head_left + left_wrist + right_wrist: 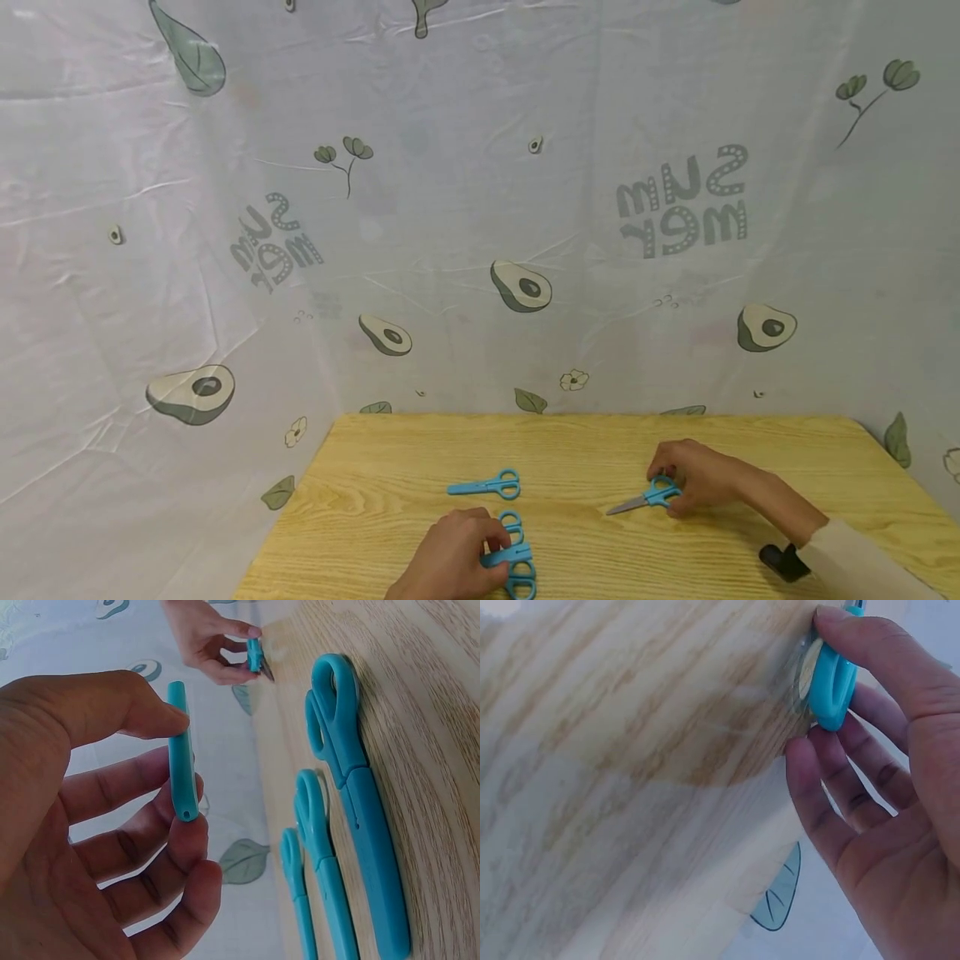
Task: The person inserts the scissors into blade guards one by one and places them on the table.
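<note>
My left hand (455,557) pinches a short turquoise scissor sheath (181,761) between thumb and fingers, held above the table. My right hand (703,478) grips the handles of turquoise scissors (654,497) whose bare metal blades point left, low over the wood. In the right wrist view only the handle loop (831,686) shows clearly, between thumb and fingers. Beside the left hand lie three sheathed scissors in a row, the nearest being the largest scissors (367,847), then the middle scissors (326,862) and the farthest scissors (295,874). In the head view the left hand partly covers two of them.
The wooden table (585,450) has its far edge against a pale printed curtain (450,208), which also hangs along the left side. A small black object (783,562) shows at the right sleeve.
</note>
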Demonstrator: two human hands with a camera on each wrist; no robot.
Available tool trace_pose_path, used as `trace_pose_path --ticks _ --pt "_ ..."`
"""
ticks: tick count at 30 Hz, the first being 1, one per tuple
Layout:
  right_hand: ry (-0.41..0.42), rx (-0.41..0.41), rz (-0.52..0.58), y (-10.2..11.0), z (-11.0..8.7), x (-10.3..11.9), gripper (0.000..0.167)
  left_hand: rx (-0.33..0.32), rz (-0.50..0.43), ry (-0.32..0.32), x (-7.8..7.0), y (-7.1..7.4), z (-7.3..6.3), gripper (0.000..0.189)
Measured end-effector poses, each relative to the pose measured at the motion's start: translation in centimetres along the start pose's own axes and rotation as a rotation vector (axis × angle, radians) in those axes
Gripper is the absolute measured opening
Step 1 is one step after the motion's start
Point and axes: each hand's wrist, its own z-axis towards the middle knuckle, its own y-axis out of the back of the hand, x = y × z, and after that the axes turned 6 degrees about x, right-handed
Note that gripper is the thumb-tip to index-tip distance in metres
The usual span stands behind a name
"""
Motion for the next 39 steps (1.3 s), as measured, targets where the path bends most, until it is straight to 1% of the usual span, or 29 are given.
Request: trace_pose_path --ticks 4,9,14,17,23,27,31,35,39 --pt "0.032 -0.026 -0.033 -0.3 -0.1 -0.2 0.042 0.001 -0.002 0.001 0.0 0.0 0.0 0.009" --pt "0.053 -0.051 -0.062 -0.5 -0.1 -0.3 0.040 -0.001 -0.002 -0.005 0.0 0.0 0.0 0.009" --pt "0.067 -0.063 -0.037 -0.7 -0.3 -0.1 0.038 0.003 -0.003 -0.002 0.0 0.1 0.0 0.009" --pt "0.053 -0.082 -0.010 -0.9 -0.6 0.1 0.038 0.013 -0.008 0.010 0.0 0.1 0.0 0.008" --pt "0.036 -0.154 0.024 -1.6 -1.1 0.1 0.038 0.029 -0.024 0.026 0.1 0.0 0.0 0.007" --pt "0.000 -0.168 0.052 -2.1 -1.4 0.1 0.039 0.028 -0.029 0.027 0.1 0.0 0.0 0.007" --pt "-0.009 -0.191 0.060 -2.4 -1.5 0.3 0.041 0.022 -0.033 0.024 0.0 0.0 0.0 0.006" --pt "-0.010 -0.242 0.074 -2.6 -1.6 0.8 0.041 0.025 -0.036 0.028 0.0 0.0 0.0 0.006" --pt "-0.019 -0.303 0.098 -2.9 -1.6 1.7 0.036 0.028 -0.037 0.032 0.0 0.1 0.1 0.006"
